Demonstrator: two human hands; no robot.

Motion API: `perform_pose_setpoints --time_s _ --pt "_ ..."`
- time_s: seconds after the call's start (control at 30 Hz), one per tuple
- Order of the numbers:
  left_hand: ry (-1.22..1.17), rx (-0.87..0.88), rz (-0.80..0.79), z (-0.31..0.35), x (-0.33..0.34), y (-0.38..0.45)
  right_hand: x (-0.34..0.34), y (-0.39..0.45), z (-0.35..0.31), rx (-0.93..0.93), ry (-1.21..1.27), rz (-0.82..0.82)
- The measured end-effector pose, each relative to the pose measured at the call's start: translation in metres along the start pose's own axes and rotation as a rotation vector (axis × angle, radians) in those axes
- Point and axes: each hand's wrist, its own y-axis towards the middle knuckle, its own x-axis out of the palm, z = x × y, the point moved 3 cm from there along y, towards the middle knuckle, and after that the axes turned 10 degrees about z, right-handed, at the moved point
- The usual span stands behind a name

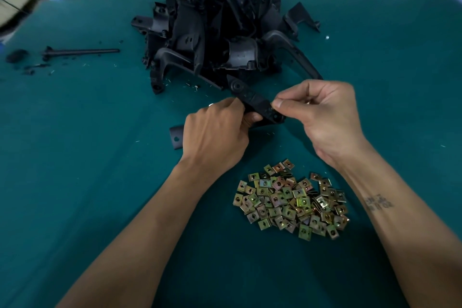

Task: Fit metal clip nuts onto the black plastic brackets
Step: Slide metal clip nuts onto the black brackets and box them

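- Brass-toned clip nuts (291, 201) lie nearest, a loose heap on the green table (75, 182) between the forearms; the heap looks large, so I judge much of the fitting is left.
- Just beyond, the left hand (215, 132) curls its fingers round the near part of one black bracket (252, 99), held above the cloth.
- The right hand (322, 117) pinches thumb and forefinger at that bracket's lower right end, where a mounting hole shows (a glint inside the curled fingers may be a nut, but I cannot tell).
- No nut is plainly seated on this bracket.
- Farther back, the pile of black brackets (220, 25) stands tall against the wall; no metal shows on any of them, so they look unfitted.
- I see no finished stack.
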Motion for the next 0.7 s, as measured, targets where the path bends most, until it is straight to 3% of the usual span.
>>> perform_pose_setpoints --time_s 0.47,0.7 --pt "0.009 0.012 0.010 0.0005 -0.0003 -0.0019 -0.0015 -0.0025 -0.0006 -0.053 -0.069 -0.026" --pt "-0.008 0.005 -0.003 0.0013 -0.0015 -0.0034 0.0015 -0.0056 -0.0028 0.217 0.159 -0.109"
